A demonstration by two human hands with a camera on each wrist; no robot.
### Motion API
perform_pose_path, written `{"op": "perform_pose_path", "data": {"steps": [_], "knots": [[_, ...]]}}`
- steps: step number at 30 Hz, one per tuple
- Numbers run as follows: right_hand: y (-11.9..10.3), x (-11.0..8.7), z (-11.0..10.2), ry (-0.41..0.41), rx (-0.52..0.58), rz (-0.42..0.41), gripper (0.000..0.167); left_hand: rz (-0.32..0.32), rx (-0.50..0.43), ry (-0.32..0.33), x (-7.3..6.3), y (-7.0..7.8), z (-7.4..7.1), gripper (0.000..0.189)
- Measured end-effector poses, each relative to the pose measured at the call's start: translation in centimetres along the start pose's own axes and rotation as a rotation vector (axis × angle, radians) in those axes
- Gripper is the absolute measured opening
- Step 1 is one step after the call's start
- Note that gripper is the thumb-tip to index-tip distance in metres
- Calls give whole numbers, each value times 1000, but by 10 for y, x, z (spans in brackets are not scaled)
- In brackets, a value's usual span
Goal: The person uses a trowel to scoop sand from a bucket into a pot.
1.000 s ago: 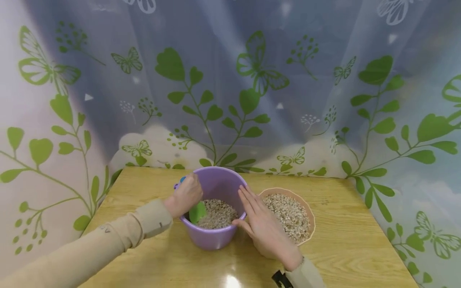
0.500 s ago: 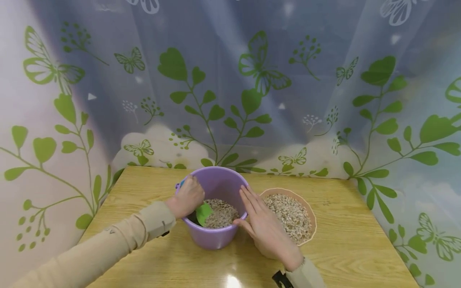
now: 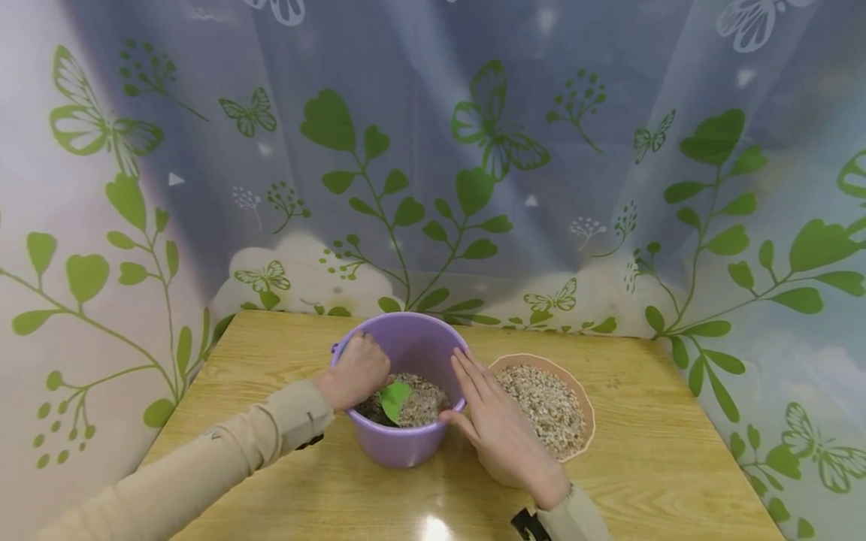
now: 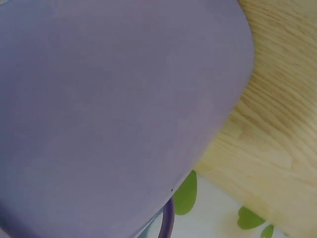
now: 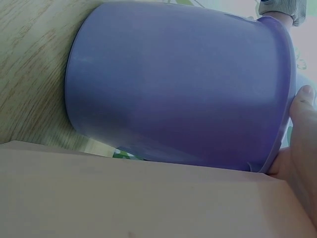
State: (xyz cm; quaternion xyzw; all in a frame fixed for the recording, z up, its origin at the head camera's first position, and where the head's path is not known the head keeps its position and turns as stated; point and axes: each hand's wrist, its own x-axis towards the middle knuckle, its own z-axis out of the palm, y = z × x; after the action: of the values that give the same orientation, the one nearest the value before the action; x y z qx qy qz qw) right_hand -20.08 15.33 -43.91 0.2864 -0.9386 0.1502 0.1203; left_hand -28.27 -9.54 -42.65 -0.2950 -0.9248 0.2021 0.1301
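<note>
A purple bucket (image 3: 406, 447) stands on the table, with loose mixed grain (image 3: 426, 398) at its bottom. Over its left rim my left hand (image 3: 358, 367) reaches in, its fist gripping a small green scoop (image 3: 395, 400). The scoop's broad green end lies against the grain; the handle is hidden in the fist. My right hand (image 3: 497, 421) rests on the bucket's right side with long straight fingers along the rim and the thumb at the front rim. In the left wrist view the bucket wall (image 4: 114, 109) fills most of the picture, hiding the left hand.
A shallow peach bowl (image 3: 585, 402) of similar grain stands right of the bucket, partly behind the right hand. The wooden table (image 3: 663, 451) ends at a patterned curtain (image 3: 419, 188) at the back. A purple bucket handle (image 4: 168, 218) shows low in the left wrist view.
My left hand has moved slightly right and further over the bucket, and the scoop's green end has slid right across the grain. The right hand has stayed at the rim.
</note>
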Motion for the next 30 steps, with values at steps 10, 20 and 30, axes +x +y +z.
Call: {"op": "perform_pose_path", "data": {"steps": [10, 20, 30], "knots": [[2, 3, 3, 13, 4, -21, 78, -82, -219, -62, -1, -3, -12, 61], [1, 1, 1, 9, -10, -4, 75, -142, -378, -5, -12, -15, -26, 60], [1, 0, 1, -6, -16, 5, 75, -256, -405, -30, -25, -31, -34, 57]]}}
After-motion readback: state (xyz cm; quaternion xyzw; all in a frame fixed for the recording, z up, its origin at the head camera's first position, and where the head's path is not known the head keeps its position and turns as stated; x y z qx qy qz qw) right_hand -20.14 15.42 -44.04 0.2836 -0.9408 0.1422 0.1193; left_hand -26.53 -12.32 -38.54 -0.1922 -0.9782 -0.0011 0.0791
